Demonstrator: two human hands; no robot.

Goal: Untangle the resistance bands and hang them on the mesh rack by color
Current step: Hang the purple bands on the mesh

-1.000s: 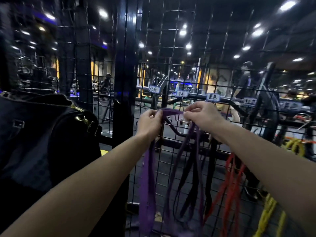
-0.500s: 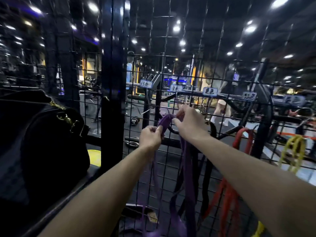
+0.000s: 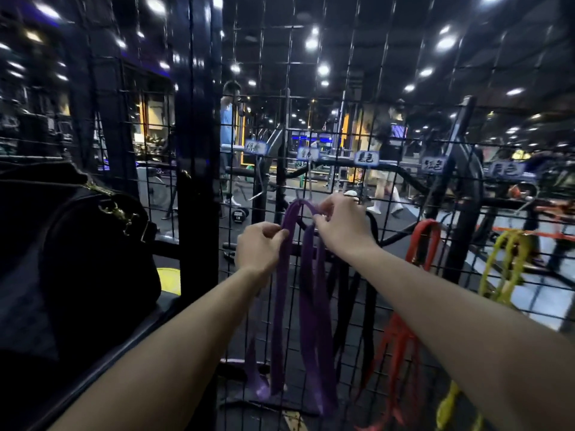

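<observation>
Purple bands look like matt, smooth rubber; the red and yellow ones right of centre likewise. Rack is thin black-coated metal wire. Bag at left is matt black cloth with shiny gold metal fittings

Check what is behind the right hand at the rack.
Black bands hang on the mesh behind the right hand. Their hook is covered.
</observation>
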